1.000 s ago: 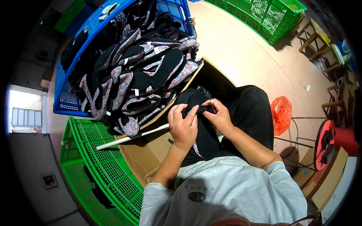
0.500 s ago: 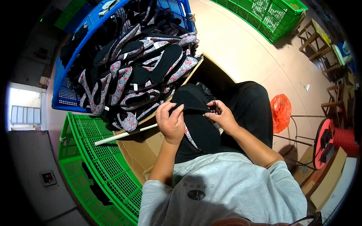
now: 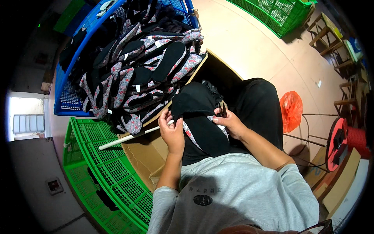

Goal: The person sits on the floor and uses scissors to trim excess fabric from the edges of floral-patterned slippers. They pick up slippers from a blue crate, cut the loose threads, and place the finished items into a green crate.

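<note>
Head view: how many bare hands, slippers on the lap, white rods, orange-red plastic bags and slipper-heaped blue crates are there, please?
Bare hands: 2 (left hand, right hand)
Floral-edged black slipper on the lap: 1
White rod: 1
Orange-red plastic bag: 1
Slipper-heaped blue crate: 1
Total: 6

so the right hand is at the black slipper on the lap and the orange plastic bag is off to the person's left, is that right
Not quite: the head view shows the orange plastic bag off to the person's right. The right hand is indeed at the black slipper on the lap.
</note>
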{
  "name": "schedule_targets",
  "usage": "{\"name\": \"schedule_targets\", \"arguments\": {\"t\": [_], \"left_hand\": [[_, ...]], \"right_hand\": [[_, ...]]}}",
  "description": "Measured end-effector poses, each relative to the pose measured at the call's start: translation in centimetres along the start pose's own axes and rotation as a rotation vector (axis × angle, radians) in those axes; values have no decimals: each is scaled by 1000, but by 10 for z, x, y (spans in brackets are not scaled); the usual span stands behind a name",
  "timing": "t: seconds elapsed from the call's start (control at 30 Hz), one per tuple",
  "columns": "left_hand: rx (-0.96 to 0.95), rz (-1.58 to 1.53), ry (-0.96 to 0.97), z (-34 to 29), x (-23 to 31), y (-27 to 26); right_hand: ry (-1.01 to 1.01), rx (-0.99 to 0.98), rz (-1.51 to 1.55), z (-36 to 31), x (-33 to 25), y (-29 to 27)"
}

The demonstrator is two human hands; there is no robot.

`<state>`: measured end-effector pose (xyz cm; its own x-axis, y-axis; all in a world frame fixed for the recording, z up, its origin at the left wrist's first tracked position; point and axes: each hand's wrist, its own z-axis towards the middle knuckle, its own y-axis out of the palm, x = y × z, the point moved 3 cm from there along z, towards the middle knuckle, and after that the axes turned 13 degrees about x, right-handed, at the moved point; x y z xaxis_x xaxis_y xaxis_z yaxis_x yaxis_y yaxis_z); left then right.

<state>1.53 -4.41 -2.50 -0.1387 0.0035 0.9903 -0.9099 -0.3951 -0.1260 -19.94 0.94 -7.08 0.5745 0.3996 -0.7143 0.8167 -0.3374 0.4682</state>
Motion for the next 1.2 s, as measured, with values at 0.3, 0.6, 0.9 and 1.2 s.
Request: {"name": "schedule_targets", "arguments": {"t": [0.3,0.6,0.9,1.2], "left_hand": [[-113,-354,-376,-7,-27,-1],[-122,-361,-360,-9,-27,2],[-143,-311,-582,-17,1,-1],[-545,-396,-700,-41,32,38]], "right_hand": [[212,-208,33,-7,-7,-2],[118,-160,-16,-3,-7,-4],[-26,69,135,3,-3,-4],[79,147,205,18,12,-29]]}}
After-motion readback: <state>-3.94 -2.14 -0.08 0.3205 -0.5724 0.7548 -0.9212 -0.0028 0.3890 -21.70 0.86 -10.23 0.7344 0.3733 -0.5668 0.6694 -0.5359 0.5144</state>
